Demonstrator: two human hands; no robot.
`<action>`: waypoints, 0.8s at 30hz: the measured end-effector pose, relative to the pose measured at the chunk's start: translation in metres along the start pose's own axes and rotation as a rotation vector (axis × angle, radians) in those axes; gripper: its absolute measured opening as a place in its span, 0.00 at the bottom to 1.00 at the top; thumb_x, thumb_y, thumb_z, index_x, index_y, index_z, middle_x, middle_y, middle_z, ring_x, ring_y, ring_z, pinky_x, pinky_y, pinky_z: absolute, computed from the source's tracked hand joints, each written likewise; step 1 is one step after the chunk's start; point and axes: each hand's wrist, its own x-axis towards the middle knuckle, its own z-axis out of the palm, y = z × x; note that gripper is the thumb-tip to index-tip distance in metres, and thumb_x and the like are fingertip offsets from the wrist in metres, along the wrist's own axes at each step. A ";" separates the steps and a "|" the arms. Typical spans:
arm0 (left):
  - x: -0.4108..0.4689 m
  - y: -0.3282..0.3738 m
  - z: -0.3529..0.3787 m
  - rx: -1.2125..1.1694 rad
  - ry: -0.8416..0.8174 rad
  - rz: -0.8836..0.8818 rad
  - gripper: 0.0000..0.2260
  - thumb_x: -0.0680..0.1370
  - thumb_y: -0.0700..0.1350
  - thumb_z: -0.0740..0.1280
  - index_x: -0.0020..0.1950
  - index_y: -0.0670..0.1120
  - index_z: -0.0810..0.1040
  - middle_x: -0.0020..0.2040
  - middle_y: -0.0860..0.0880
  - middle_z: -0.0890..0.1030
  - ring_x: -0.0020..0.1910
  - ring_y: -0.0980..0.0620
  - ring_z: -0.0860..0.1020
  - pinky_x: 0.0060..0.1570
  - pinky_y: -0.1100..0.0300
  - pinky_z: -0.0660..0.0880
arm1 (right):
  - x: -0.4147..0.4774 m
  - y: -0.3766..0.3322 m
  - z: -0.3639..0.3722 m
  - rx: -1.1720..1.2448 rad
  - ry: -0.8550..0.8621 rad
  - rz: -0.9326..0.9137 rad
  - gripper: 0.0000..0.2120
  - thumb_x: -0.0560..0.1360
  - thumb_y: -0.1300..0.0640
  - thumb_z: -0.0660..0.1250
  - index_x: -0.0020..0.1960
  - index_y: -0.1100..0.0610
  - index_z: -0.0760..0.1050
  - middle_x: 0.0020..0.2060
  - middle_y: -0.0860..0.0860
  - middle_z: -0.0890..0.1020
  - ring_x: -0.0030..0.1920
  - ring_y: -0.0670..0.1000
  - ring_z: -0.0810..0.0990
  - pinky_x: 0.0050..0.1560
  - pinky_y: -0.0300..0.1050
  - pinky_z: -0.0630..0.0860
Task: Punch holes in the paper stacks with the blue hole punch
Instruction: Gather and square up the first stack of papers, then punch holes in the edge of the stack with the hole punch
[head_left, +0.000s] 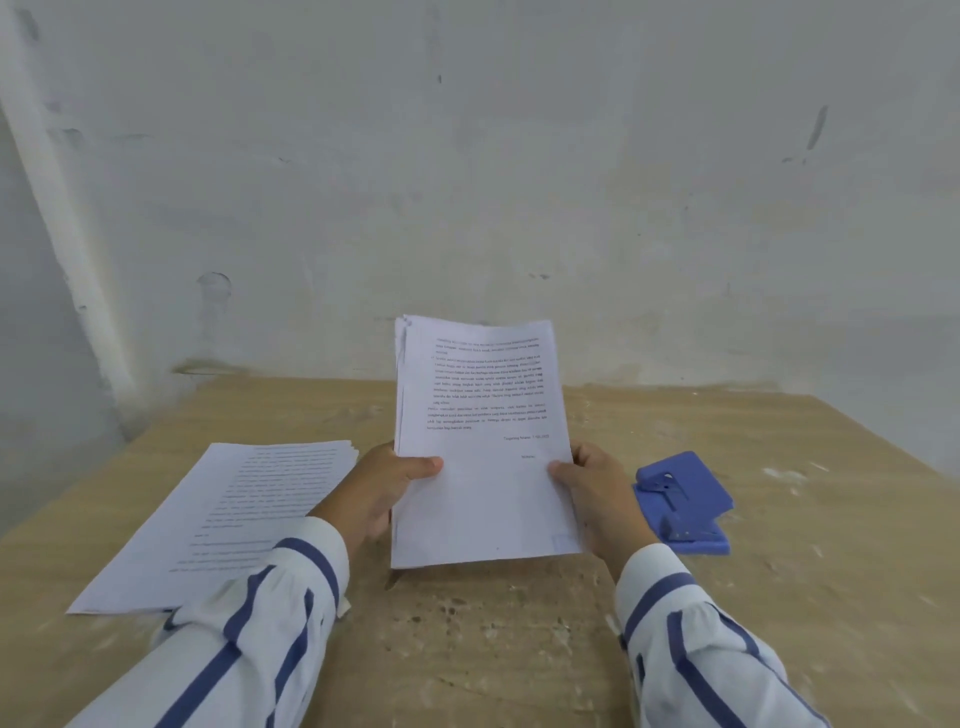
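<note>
I hold a stack of printed white paper (480, 441) upright above the middle of the table, its lower edge lifted off the surface. My left hand (376, 491) grips its left edge with the thumb on the front. My right hand (597, 491) grips the right edge the same way. The blue hole punch (683, 501) sits on the table just right of my right hand, not touched. A second stack of printed paper (223, 519) lies flat on the table to the left, partly under my left sleeve.
The wooden table (493, 639) has a worn, speckled top and runs back to a stained white wall (519, 182). Its left edge slants away at the far left.
</note>
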 end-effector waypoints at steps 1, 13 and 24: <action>0.001 -0.005 0.006 -0.002 0.003 -0.019 0.13 0.75 0.41 0.70 0.59 0.47 0.80 0.55 0.46 0.84 0.53 0.40 0.82 0.57 0.41 0.76 | -0.001 0.003 -0.003 -0.003 0.017 0.014 0.05 0.72 0.61 0.63 0.45 0.55 0.77 0.42 0.54 0.85 0.43 0.60 0.84 0.44 0.62 0.81; 0.016 -0.040 0.067 0.122 0.006 -0.114 0.11 0.75 0.37 0.68 0.57 0.41 0.80 0.52 0.42 0.84 0.49 0.41 0.83 0.55 0.47 0.78 | -0.017 0.026 -0.049 -0.393 0.192 0.059 0.10 0.72 0.61 0.59 0.34 0.50 0.69 0.31 0.47 0.76 0.31 0.47 0.73 0.27 0.38 0.65; 0.019 -0.034 0.095 0.223 -0.034 -0.244 0.13 0.76 0.39 0.69 0.59 0.40 0.79 0.55 0.41 0.83 0.52 0.38 0.81 0.59 0.41 0.75 | -0.016 0.016 -0.080 -0.718 0.266 -0.005 0.08 0.76 0.63 0.56 0.49 0.54 0.72 0.34 0.51 0.74 0.30 0.47 0.69 0.26 0.39 0.63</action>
